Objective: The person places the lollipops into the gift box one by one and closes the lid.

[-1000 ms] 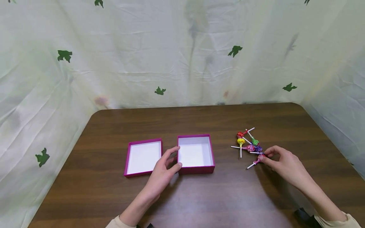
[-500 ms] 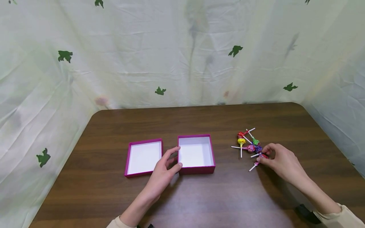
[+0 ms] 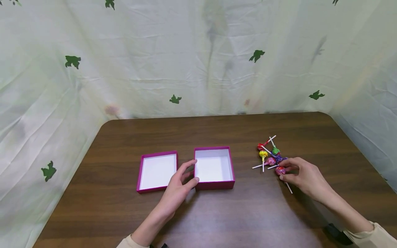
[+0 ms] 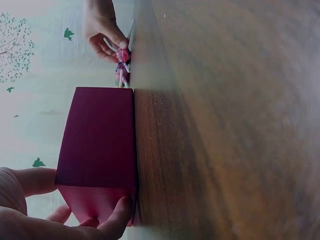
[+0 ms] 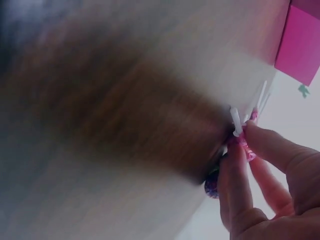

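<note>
My left hand (image 3: 176, 188) touches the left wall of an open-topped magenta box (image 3: 214, 186) with a white inside. In the left wrist view its fingertips and thumb lie spread against that wall. At the right, my right hand (image 3: 305, 176) pinches a pink-wrapped lollipop (image 3: 280, 171) between thumb and fingers, its white stick slanting toward the lower right. Touching or close behind it is a loose cluster: a purple lollipop (image 3: 279, 158), another pink lollipop (image 3: 271, 161), a yellow lollipop (image 3: 263, 154), a green lollipop (image 3: 275, 151) and a red lollipop (image 3: 261, 147). Their sticks cross.
A shallow magenta lid (image 3: 153, 189) lies white side up, left of the box and partly behind my left hand. Everything rests on a brown wooden table (image 3: 242, 213). A pale curtain (image 3: 214, 69) with green leaf shapes hangs behind the far edge.
The pinched pink lollipop has turned: its stick pointed lower left and now points lower right. Sticks in the cluster have shifted slightly. My left hand and the box stay where they were.
</note>
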